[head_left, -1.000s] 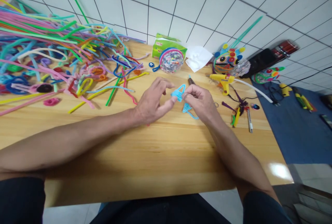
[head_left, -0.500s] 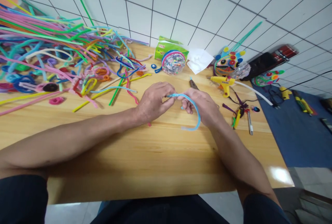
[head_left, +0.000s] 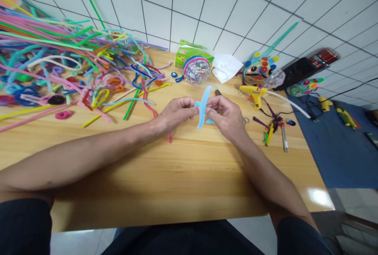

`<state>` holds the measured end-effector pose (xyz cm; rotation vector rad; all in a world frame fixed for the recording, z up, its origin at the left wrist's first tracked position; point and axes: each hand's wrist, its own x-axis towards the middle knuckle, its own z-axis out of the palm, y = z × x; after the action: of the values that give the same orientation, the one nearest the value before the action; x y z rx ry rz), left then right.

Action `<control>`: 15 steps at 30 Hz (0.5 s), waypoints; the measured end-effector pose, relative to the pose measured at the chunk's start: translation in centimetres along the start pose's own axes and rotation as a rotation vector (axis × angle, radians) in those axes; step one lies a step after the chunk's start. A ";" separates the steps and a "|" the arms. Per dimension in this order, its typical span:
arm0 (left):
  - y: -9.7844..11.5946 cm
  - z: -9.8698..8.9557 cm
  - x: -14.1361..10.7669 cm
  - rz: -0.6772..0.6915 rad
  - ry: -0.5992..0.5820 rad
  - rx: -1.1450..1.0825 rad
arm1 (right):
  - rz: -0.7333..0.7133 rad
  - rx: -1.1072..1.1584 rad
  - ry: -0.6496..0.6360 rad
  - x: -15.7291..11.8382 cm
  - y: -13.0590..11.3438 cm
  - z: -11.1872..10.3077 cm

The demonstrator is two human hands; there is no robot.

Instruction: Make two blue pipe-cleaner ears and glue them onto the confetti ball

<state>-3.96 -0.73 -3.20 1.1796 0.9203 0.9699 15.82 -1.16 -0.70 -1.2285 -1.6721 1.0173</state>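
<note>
Over the middle of the table, my left hand point(head_left: 178, 112) is closed, with thumb and fingers pinching one side of a light-blue pipe cleaner point(head_left: 203, 107). My right hand point(head_left: 226, 116) pinches it from the other side. The pipe cleaner is smeared by motion and stands upright between the fingertips. Just under my right fingers shows a small blue striped piece point(head_left: 210, 121); I cannot make out what it is. A dark tool point(head_left: 217, 91) is partly hidden behind my right hand, and a metal ring point(head_left: 246, 120) shows beside it.
A tangled heap of pipe cleaners point(head_left: 59, 58) covers the left. At the back are a green packet point(head_left: 183, 54), a sequined round piece point(head_left: 197, 69) and white paper point(head_left: 226, 68). A yellow glue gun point(head_left: 254, 94), a decorated ball point(head_left: 258, 71) and a pen point(head_left: 284, 138) lie right.
The blue pipe cleaner hung in a curve over my right hand; now it stands nearly straight between both hands. My right hand has turned, its fingertips now meeting the left hand's.
</note>
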 end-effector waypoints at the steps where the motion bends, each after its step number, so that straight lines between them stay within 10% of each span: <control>1: -0.1 0.0 0.0 -0.003 -0.005 0.003 | 0.002 0.003 0.006 0.0 0.1 0.0; 15: 0.7 -0.1 0.3 0.045 -0.075 0.010 | -0.047 -0.030 0.014 -0.1 0.0 0.0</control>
<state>-4.02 -0.36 -2.56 1.2414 0.8432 0.9511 15.81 -1.25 -0.70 -1.2074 -1.7032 0.9571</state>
